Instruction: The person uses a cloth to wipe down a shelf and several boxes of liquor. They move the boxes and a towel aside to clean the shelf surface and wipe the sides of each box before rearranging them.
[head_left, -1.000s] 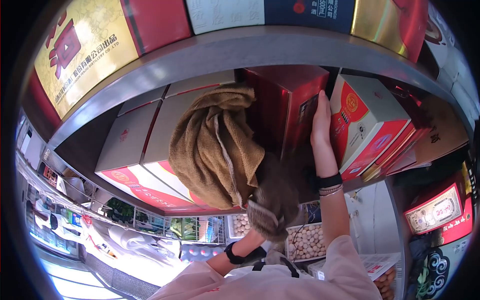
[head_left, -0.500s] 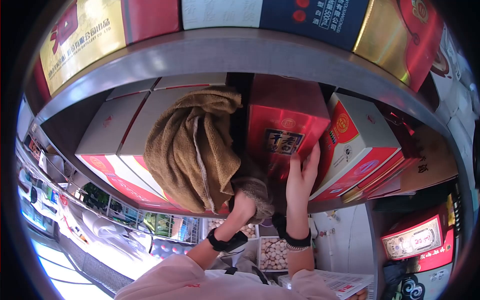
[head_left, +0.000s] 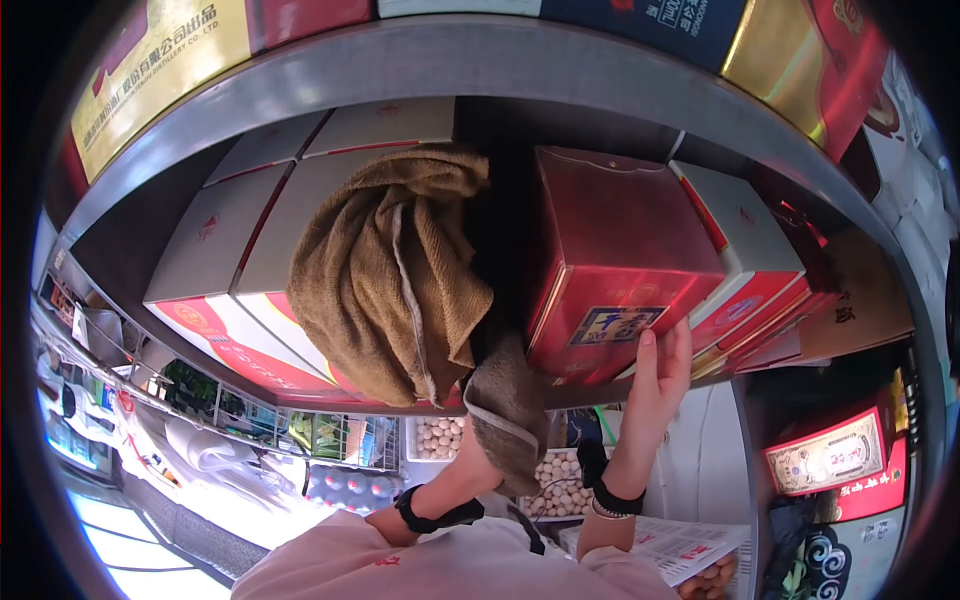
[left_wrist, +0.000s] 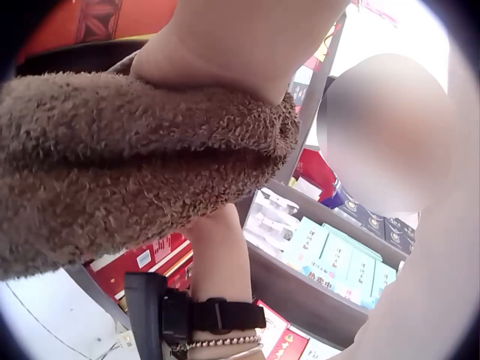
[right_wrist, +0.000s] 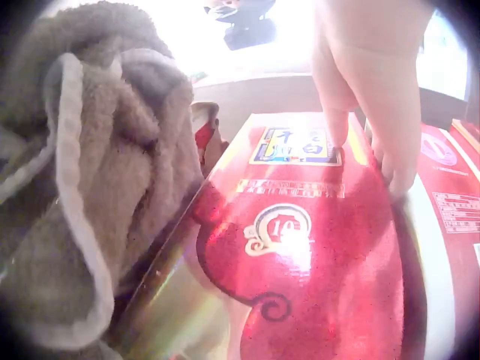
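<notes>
Right hand [head_left: 660, 372], fingers straight, presses the red box [head_left: 620, 260] front; left hand [head_left: 478, 455] grips the brown towel [head_left: 400, 270] (at 9 o'clock). Push squarely.

Both arms raised overhead, left hand [head_left: 478, 452] fingers hidden, grip undetermined, black strap at wrist, right hand [head_left: 660, 375] upright, fingers straight and together, fingertips [right_wrist: 336, 133] pressed flat, black band and bracelet at wrist
</notes>
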